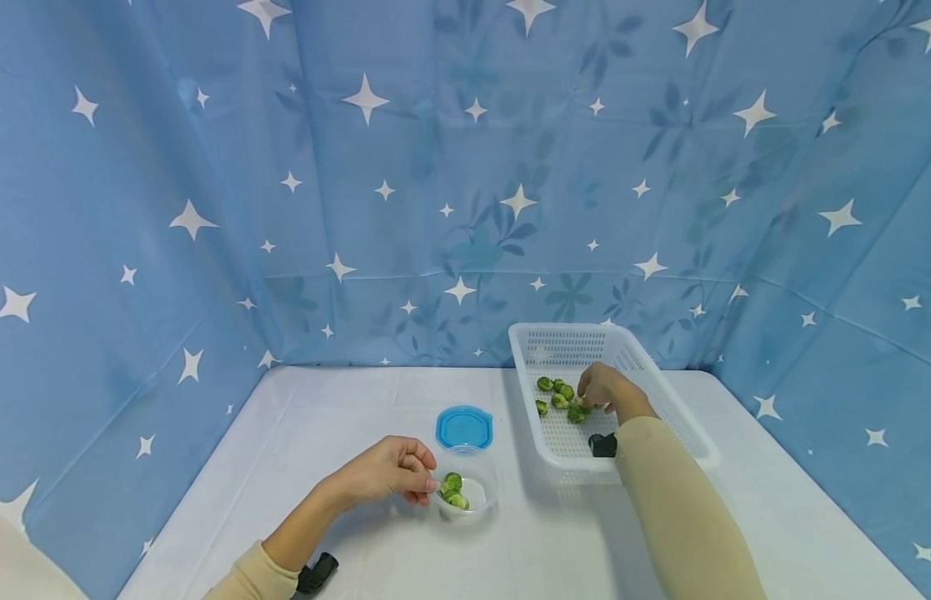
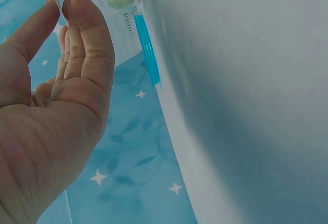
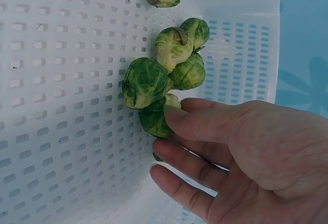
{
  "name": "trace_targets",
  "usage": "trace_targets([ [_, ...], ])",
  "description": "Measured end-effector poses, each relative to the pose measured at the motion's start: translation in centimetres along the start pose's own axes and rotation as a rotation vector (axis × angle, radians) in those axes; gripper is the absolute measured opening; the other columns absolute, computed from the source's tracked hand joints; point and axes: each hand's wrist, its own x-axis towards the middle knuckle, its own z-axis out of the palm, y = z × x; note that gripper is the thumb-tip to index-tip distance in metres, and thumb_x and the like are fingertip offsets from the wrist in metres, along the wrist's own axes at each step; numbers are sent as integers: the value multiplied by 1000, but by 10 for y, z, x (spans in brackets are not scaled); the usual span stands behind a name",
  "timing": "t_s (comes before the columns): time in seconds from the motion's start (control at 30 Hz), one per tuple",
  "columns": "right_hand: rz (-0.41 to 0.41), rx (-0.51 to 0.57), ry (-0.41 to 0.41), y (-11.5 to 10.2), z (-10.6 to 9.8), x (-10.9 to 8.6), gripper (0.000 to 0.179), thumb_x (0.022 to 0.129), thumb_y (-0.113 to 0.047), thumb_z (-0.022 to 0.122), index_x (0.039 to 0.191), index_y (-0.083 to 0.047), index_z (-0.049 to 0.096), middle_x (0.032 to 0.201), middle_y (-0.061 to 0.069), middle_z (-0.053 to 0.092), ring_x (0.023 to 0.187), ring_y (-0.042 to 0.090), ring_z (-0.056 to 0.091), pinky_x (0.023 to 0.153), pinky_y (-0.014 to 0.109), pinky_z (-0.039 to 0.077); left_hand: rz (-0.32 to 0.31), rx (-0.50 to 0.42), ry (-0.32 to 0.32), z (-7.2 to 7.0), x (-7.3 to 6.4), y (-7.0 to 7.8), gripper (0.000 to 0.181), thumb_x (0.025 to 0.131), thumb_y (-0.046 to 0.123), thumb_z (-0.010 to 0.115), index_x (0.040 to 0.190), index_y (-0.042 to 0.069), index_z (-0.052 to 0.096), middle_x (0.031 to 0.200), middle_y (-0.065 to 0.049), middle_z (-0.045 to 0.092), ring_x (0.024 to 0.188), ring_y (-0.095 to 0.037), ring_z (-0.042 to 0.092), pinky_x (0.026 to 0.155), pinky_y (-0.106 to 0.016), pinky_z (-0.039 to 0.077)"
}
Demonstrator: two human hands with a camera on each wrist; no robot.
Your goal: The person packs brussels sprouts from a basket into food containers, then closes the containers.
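At right side of table point(image 1: 345, 425): basket point(image 1: 578, 461), within easy reach of right hand point(image 1: 603, 387), presumably why set on that side. Contains sprouts point(image 1: 559, 401), mostly bunched toward left wall, with bare slotted floor around. Uncovered, wide and shallow, so allows entry from above

Right hand: reaches down into basket. Narrow grasp. Rests thumb on one sprout point(image 3: 152, 121) at near end of cluster, with fingers bent close around far side. Reads as a pinch, well suited to singling out one from touching neighbours. Cannot tell whether lifted off floor of basket

Left hand point(image 1: 397, 471): at left edge of tub point(image 1: 483, 492). Narrow too, holding rim between thumb and fingertips; probably to steady thin, clear plastic against sliding. Grips from the side, so leaves mouth of tub unobstructed

Position of tub: on table, left of basket, well clear of basket wall. Inside: at least two sprouts, heaped toward left side, near thumb

Just beyond tub: blue lid point(image 1: 463, 427), flat on table, close by yet off the opening. Cannot tell whether touching tub

Behind table: blue curtain point(image 1: 405, 208) with white stars, likely hung as backdrop
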Motion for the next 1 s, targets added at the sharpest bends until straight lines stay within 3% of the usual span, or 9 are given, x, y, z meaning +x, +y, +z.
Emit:
trace_targets([
  [0.3, -28, 14, 36, -3, -1, -2, 20, 96, 4, 63, 116, 1, 69, 105, 19, 65, 81, 26, 64, 69, 39, 60, 2, -3, 3, 0, 0, 0, 33, 97, 11, 74, 116, -11, 59, 91, -17, 75, 79, -23, 75, 77, -42, 65],
  [0.47, -56, 21, 76, -6, -2, -3, 31, 97, 4, 58, 127, 5, 65, 111, 22, 65, 73, 23, 61, 70, 43, 59, -2, 0, 6, 1, -1, 1, 34, 97, 12, 75, 116, -11, 59, 90, -15, 75, 79, -22, 75, 78, -43, 65],
  [0.7, -72, 43, 87, -8, -4, -3, 43, 98, 4, 51, 140, 3, 61, 97, 20, 68, 61, 18, 51, 58, 35, 47, -7, -1, 11, 2, 0, 1, 33, 97, 11, 75, 116, -11, 59, 88, -13, 75, 78, -23, 75, 77, -42, 65],
  [0.87, -69, 18, 122, -14, -7, -2, 44, 96, 4, 54, 139, 2, 63, 122, 25, 66, 66, 19, 54, 62, 37, 48, -3, -4, 8, 2, 0, 2, 34, 96, 11, 75, 117, -11, 59, 88, -13, 75, 78, -23, 75, 77, -42, 65],
  [1.0, -92, 18, 148, -16, -8, -2, 44, 95, 3, 57, 138, 1, 64, 127, 26, 65, 74, 23, 59, 66, 39, 51, 0, -6, 4, 1, 0, 2, 34, 97, 11, 74, 117, -11, 59, 89, -14, 75, 78, -23, 75, 77, -42, 65],
])
